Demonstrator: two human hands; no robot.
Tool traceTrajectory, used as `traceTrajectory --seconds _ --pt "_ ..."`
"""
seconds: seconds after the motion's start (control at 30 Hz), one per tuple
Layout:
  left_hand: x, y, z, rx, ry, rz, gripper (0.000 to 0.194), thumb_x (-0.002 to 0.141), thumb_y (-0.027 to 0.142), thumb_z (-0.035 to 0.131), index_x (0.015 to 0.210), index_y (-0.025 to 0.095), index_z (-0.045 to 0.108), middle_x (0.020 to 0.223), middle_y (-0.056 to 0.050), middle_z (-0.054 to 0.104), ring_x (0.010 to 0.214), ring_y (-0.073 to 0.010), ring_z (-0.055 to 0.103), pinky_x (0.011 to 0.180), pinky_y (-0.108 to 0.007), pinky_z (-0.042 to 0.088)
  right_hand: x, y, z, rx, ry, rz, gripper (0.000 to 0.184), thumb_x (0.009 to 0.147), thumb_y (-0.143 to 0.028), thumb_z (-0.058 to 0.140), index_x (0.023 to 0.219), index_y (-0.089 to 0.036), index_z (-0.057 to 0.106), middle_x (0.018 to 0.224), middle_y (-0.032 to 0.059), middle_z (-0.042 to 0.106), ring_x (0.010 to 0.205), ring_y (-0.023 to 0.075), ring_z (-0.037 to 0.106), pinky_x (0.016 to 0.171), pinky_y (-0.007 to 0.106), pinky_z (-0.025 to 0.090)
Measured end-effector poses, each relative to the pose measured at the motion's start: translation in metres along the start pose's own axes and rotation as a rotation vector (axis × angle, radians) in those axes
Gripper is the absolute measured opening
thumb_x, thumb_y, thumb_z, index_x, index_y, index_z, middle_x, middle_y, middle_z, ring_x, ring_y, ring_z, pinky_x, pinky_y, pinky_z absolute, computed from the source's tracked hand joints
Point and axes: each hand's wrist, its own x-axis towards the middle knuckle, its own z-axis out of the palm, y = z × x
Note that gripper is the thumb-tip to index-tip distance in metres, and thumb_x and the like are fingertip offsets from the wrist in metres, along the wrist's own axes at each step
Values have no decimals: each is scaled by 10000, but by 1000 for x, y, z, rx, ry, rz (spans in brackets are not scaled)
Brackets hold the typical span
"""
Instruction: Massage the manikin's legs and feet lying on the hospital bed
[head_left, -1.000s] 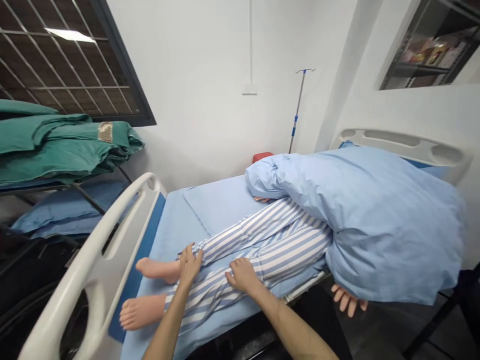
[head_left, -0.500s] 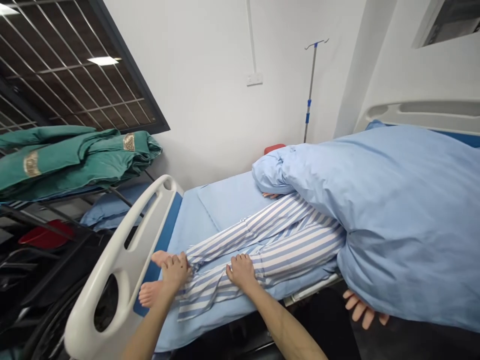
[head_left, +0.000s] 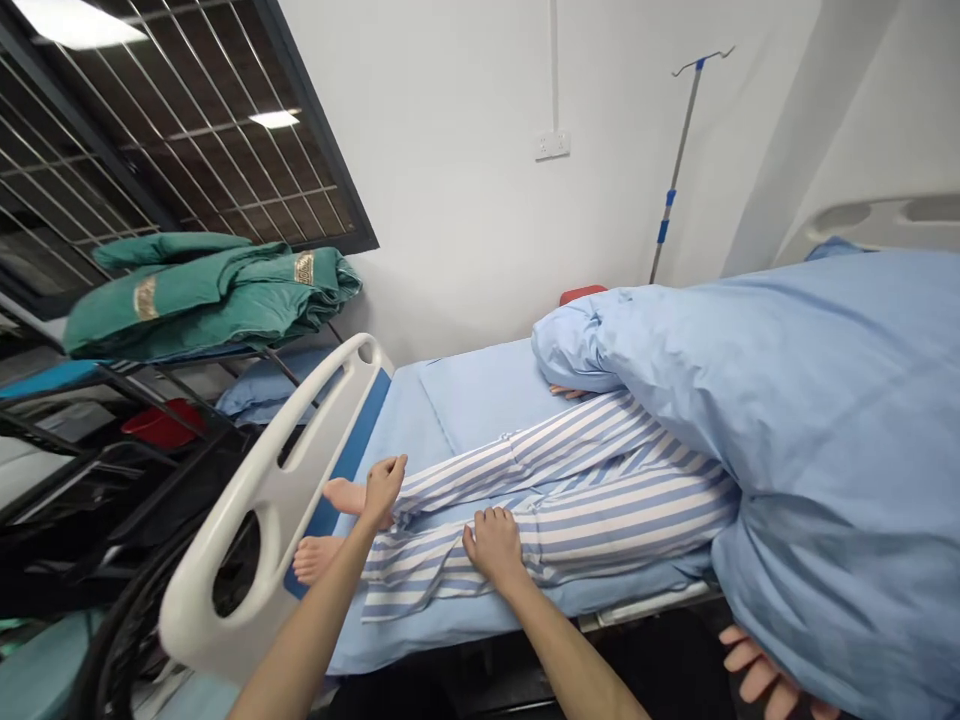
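Note:
A mannequin in blue-and-white striped trousers [head_left: 592,490] lies on a hospital bed with a light blue sheet [head_left: 465,400]. A light blue duvet [head_left: 810,400] covers its upper body. My left hand [head_left: 383,486] curls around the far leg's ankle, just above the bare foot [head_left: 345,494]. My right hand [head_left: 493,544] rests palm down, fingers spread, on the striped cloth of the near leg. The second bare foot [head_left: 315,558] lies near the footboard. A mannequin hand [head_left: 757,675] hangs out below the duvet at the bed's near edge.
The white plastic footboard [head_left: 262,500] stands at the left of the bed, the headboard [head_left: 877,215] at the far right. A rack at the left holds folded green cloth [head_left: 217,295] and blue pillows. A drip stand [head_left: 675,170] is by the back wall.
The view has swung to the right. My left hand has shifted from the trouser hem onto the ankle and curled round it. My right hand stays on the near leg.

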Motion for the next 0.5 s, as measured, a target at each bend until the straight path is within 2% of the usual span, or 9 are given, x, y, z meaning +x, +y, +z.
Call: traceTrajectory --seconds 0.1,0.17,0.27,0.37,0.5 --pt "21 -19 39 16 -10 -38 417 898 437 351 543 222 397 545 2 445 623 -147 471 634 -251 355 4 1 5 -67 -27 19 372 1000 -361 430 1131 -145 702 1087 181 699 1081 321 626 975 445 433" --pt "31 -35 64 132 -67 -105 397 907 385 361 595 199 522 611 -39 559 682 -178 542 674 -265 374 5 2 8 -99 -47 24 381 1007 -372 418 1131 -140 695 1082 174 693 1073 317 617 963 440 432" --pt "35 -54 93 336 -111 -205 384 906 342 391 825 151 714 839 -154 714 806 -263 636 741 -324 412 6 4 12 -128 -72 20 369 1005 -393 431 1114 -150 688 1078 165 683 1062 316 601 952 438 421" --pt "30 -61 109 409 -70 -190 453 941 331 352 1004 116 746 1003 -219 735 900 -315 665 770 -364 421 6 5 11 -163 -100 7 343 1008 -385 435 1102 -165 681 1091 164 679 1066 318 587 950 441 408" --pt "23 -65 117 396 -14 -106 448 959 303 341 1011 108 741 1011 -212 734 918 -302 664 741 -339 394 16 1 1 -225 -229 -101 300 1010 -311 433 1102 -171 682 1075 168 693 1039 312 601 915 429 415"
